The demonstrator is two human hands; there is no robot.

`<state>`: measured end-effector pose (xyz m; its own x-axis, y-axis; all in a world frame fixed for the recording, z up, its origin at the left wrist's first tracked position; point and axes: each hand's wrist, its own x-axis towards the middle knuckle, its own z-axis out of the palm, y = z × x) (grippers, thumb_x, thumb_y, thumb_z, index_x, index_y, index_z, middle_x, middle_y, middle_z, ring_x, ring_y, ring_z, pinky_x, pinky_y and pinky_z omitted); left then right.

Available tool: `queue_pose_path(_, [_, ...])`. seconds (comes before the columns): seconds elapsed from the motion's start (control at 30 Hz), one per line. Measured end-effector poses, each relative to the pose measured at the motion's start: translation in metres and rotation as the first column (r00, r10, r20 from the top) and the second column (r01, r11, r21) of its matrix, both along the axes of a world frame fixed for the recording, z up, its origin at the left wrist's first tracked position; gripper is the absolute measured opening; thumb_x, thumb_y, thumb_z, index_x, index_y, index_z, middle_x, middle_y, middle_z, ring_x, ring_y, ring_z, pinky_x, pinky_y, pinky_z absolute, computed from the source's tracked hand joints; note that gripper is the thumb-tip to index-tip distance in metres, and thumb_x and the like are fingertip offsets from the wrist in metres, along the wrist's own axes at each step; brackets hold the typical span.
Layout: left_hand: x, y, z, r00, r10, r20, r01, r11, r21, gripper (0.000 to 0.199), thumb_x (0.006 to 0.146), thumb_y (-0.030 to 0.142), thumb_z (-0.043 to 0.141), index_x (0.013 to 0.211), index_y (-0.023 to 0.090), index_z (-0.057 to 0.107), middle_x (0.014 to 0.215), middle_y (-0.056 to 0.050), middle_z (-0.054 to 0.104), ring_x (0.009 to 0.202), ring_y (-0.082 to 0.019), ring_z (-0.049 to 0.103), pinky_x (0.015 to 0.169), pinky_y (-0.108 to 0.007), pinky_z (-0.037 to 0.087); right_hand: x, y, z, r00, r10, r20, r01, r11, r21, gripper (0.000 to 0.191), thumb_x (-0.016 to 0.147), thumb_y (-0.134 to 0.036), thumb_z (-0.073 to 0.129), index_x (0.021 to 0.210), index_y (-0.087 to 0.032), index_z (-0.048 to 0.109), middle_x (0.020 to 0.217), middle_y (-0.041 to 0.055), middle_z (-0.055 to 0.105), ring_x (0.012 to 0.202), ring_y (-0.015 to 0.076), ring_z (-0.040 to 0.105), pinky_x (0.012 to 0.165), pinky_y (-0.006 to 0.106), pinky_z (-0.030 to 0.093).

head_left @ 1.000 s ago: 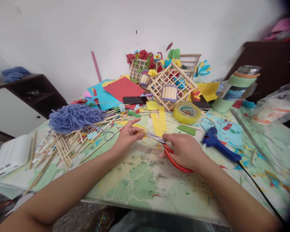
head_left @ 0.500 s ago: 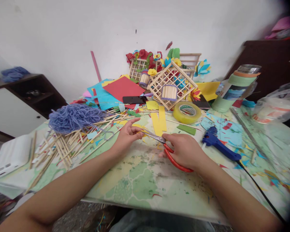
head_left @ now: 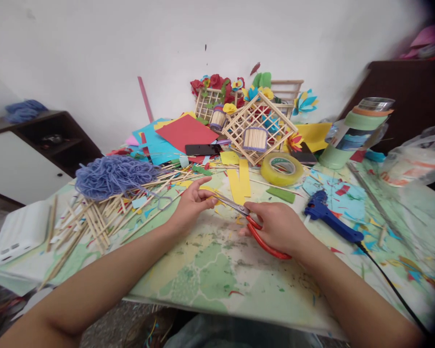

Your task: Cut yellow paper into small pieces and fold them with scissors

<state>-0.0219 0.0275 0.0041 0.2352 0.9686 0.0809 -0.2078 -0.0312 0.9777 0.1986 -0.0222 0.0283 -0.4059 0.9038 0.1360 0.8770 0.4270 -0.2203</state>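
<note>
the right grip (head_left: 277,224) is clasping red scissors (head_left: 265,240), while the left grip (head_left: 192,205) is pinching a yellow paper scrap (head_left: 217,197), holding it steady at the blades (head_left: 232,204).

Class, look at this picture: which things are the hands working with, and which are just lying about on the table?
In use: right hand, red-handled scissors, left hand, yellow paper at the blades.

Lying about: blue yarn, wooden sticks, glue gun, tape roll, phone.

The right hand (head_left: 277,227) is gripping red-handled scissors (head_left: 255,231), blades pointing left. The left hand (head_left: 190,208) is pinching a yellow paper scrap (head_left: 216,198).
</note>
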Motion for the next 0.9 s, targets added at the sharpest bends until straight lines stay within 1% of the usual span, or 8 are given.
queue_pose_path(0.23, [-0.0004,0.0014,0.0011,1.000,0.014,-0.005,-0.014,1.000,-0.007,0.066,0.064,0.020,0.074,0.123,0.018,0.044,0.071,0.001,0.065,0.067,-0.011,0.057,0.068,-0.023,0.042,-0.0001,-0.0010,0.0023,1.000,-0.016,0.027,0.017,1.000,-0.016,0.037,0.079,-0.056,0.048,0.098,-0.026,0.059,0.069,0.0014,0.066,0.067,0.0190,0.059,0.055,0.025,0.029])
queue_pose_path(0.43, [-0.0009,0.0023,0.0007,1.000,0.015,-0.005,-0.015,1.000,0.019,0.065,0.065,0.019,0.074,0.123,0.019,0.045,0.074,0.001,0.066,0.070,-0.012,0.059,0.070,-0.024,0.042,-0.0023,-0.0004,0.0048,0.998,-0.032,0.052,0.035,0.998,-0.047,0.040,0.079,-0.056,0.048,0.100,-0.024,0.061,0.072,0.0038,0.067,0.069,0.0202,0.061,0.056,0.026,0.030])
queue_pose_path(0.57, [-0.0013,0.0027,0.0005,1.000,0.020,-0.008,-0.019,1.000,0.022,0.065,0.064,0.020,0.075,0.122,0.019,0.046,0.073,0.001,0.066,0.069,-0.012,0.059,0.070,-0.025,0.043,-0.0022,-0.0006,0.0049,0.998,-0.032,0.057,0.035,0.998,-0.043,0.040,0.079,-0.055,0.049,0.103,-0.026,0.060,0.072,0.0033,0.068,0.070,0.0206,0.061,0.056,0.026,0.030])
queue_pose_path(0.77, [-0.0020,0.0042,0.0012,1.000,0.024,0.013,-0.024,0.999,0.022,0.065,0.063,0.020,0.075,0.121,0.020,0.047,0.071,0.003,0.065,0.066,-0.011,0.058,0.068,-0.024,0.041,-0.0008,-0.0008,0.0039,0.998,-0.029,0.064,0.031,0.999,-0.021,0.040,0.080,-0.057,0.046,0.100,-0.026,0.061,0.071,0.0037,0.067,0.070,0.0205,0.061,0.056,0.025,0.030])
queue_pose_path(0.9, [-0.0021,0.0049,0.0021,0.999,0.031,0.011,-0.031,0.999,0.009,0.066,0.062,0.020,0.075,0.121,0.019,0.046,0.071,0.003,0.065,0.066,-0.011,0.058,0.067,-0.023,0.041,-0.0007,0.0005,0.0049,0.996,-0.059,0.072,0.060,0.998,-0.018,0.042,0.080,-0.058,0.046,0.100,-0.024,0.061,0.069,0.0038,0.066,0.069,0.0208,0.061,0.055,0.025,0.029])
